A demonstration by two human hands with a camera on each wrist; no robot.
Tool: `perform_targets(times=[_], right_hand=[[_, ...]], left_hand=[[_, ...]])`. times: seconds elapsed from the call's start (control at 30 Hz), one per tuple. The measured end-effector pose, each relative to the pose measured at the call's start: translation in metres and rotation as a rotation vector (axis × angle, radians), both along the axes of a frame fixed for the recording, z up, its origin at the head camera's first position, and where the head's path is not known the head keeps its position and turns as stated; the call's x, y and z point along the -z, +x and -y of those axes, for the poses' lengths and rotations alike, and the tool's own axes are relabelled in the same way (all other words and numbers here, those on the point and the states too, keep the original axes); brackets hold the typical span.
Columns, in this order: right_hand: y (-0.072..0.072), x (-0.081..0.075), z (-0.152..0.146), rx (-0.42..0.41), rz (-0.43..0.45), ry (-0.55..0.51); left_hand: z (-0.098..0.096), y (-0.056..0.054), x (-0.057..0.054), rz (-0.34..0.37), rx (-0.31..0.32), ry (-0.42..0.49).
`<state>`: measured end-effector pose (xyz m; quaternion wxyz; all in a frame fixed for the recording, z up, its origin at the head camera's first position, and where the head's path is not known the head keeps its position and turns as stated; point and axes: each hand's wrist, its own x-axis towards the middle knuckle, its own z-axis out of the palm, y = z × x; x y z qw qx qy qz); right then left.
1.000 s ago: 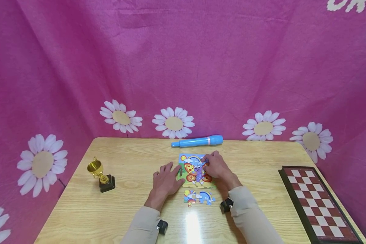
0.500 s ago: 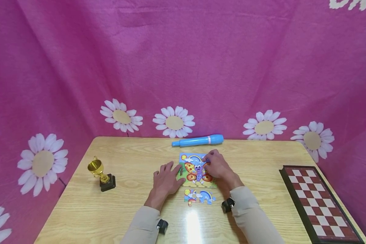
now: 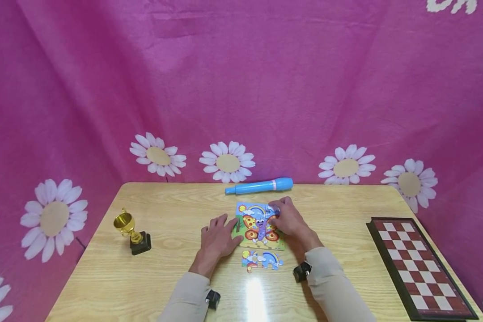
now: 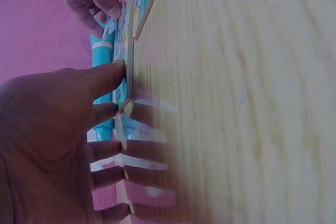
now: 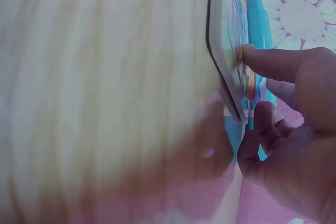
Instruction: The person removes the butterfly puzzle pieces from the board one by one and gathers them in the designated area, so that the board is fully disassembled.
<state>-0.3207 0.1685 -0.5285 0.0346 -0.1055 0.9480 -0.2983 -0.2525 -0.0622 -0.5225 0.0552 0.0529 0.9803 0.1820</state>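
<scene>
A jigsaw puzzle board (image 3: pixel 261 243) with a purple butterfly picture lies flat at the middle of the table. My left hand (image 3: pixel 217 241) rests at its left edge; the fingers are spread on the table and the thumb touches the board, as the left wrist view shows. Over the upper right corner, my right hand (image 3: pixel 291 219) pinches a puzzle piece (image 5: pixel 252 86) between thumb and fingers. That piece is tilted a little off the board in the left wrist view, and the fingers hide part of it. In front of the board lie loose, partly joined puzzle pieces (image 3: pixel 271 259) with a rainbow and a sun.
Behind the board a blue toy microphone (image 3: pixel 259 186) lies near the table's back edge. A small gold trophy cup (image 3: pixel 133 232) stands at the left. A red and white checkerboard (image 3: pixel 420 268) in a dark frame lies at the right. A pink daisy cloth (image 3: pixel 241 89) hangs behind.
My right fingers have shifted slightly at the board's upper right corner, and more of the blue piece there shows. The left hand holds its place.
</scene>
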Motion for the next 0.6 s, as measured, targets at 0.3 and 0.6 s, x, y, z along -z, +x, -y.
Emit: perform_targets(times=[0.3,0.6], right_hand=[[0.003,0.000,-0.005,-0.049,-0.035,-0.030],[0.010,0.000,-0.009,0.026,-0.017,-0.115]], left_hand=[[0.000,0.002,-0.001,-0.021,0.013,-0.030],[-0.001,0.002,-0.001,-0.027,0.014,-0.037]])
